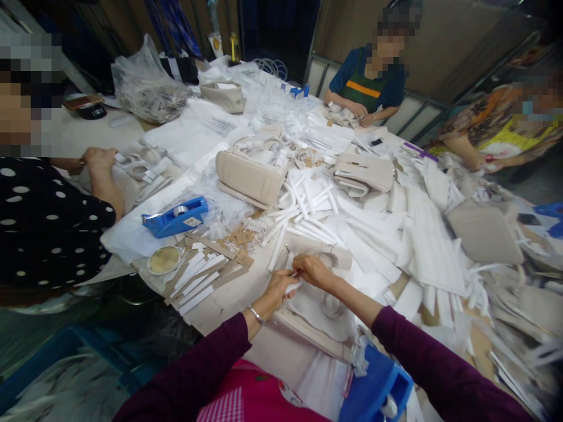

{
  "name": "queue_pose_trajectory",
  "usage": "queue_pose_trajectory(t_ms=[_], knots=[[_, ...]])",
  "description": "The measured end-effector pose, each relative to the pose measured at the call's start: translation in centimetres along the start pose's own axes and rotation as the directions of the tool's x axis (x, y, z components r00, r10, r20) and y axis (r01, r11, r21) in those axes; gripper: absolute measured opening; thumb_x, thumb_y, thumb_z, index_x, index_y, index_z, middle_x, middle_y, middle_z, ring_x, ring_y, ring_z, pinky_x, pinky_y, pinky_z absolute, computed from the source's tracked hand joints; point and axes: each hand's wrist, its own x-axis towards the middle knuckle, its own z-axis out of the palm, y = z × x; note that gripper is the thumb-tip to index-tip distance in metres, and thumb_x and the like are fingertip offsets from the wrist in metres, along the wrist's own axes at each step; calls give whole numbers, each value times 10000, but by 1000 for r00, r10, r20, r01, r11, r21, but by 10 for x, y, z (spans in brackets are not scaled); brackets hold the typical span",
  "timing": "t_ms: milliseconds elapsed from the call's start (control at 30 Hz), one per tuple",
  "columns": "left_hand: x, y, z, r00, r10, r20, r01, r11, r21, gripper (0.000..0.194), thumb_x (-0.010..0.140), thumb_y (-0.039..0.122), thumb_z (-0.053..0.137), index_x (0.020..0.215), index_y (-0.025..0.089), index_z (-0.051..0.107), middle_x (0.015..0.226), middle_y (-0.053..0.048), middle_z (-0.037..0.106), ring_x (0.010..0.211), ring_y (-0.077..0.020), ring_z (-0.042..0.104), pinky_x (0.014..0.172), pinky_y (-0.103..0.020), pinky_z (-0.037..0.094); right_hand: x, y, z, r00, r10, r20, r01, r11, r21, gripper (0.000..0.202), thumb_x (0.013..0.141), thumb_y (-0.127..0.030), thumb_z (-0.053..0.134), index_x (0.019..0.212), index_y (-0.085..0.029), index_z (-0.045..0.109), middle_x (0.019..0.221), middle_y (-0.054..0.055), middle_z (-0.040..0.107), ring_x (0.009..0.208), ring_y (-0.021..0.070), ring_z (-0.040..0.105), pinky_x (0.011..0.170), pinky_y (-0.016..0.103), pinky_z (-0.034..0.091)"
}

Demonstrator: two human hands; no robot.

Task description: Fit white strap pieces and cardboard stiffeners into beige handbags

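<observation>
Beige bag [308, 313] runs left-right below; left hand [280, 288], pinching white piece [292, 287], meets right hand [314, 271] over bag's left side; right grip unclear.

Three co-workers [369, 82], wearer's two hands [279, 288], one bracelet [255, 315], at least two tape dispensers [182, 218]

The table [233, 298] bears beige bags [250, 174], white tubes [278, 247], paper strips [199, 275] and a blue tape dispenser [187, 217].
</observation>
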Motion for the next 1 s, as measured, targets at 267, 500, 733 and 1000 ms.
queue_pose_trajectory(t_ms=[267, 500, 733, 1000], knots=[[-1, 3, -2, 999, 5, 46, -1, 997, -72, 155, 566, 213, 651, 683, 114, 627, 594, -14, 557, 428, -58, 419, 370, -189, 211, -31, 0, -9, 956, -292, -40, 291, 956, -14, 239, 893, -138, 410, 905, -169, 647, 914, 103, 641, 884, 187, 543, 776, 307, 452], [2, 6, -6, 994, 21, 110, -14, 998, -64, 185, 576, 246, 650, 698, 108, 632, 625, -26, 575, 414, -57, 405, 355, -200, 221, -39, 7, -6, 944, -307, -119, 304, 952, -42, 289, 920, -201, 411, 1126, -182, 613, 1084, 129, 635, 1059, 209, 535, 862, 363, 481], [-1, 10, -5, 987, 70, 143, -68, 998, -16, 220, 632, 328, 644, 667, 114, 607, 642, -36, 586, 388, -45, 398, 362, -210, 224, -41, 17, 9, 943, -242, -230, 232, 970, -71, 277, 886, -164, 480, 1106, -212, 641, 1215, 122, 598, 1195, 231, 468, 909, 421, 476], [-6, 15, 2, 993, 90, 70, -93, 995, 44, 248, 585, 338, 691, 649, 118, 596, 565, 0, 542, 370, -36, 366, 347, -202, 192, -82, -30, -3, 782, 238, -577, -126, 966, 228, 353, 845, -234, 565, 1197, -236, 589, 1200, 104, 593, 1117, 226, 527, 958, 435, 430]])
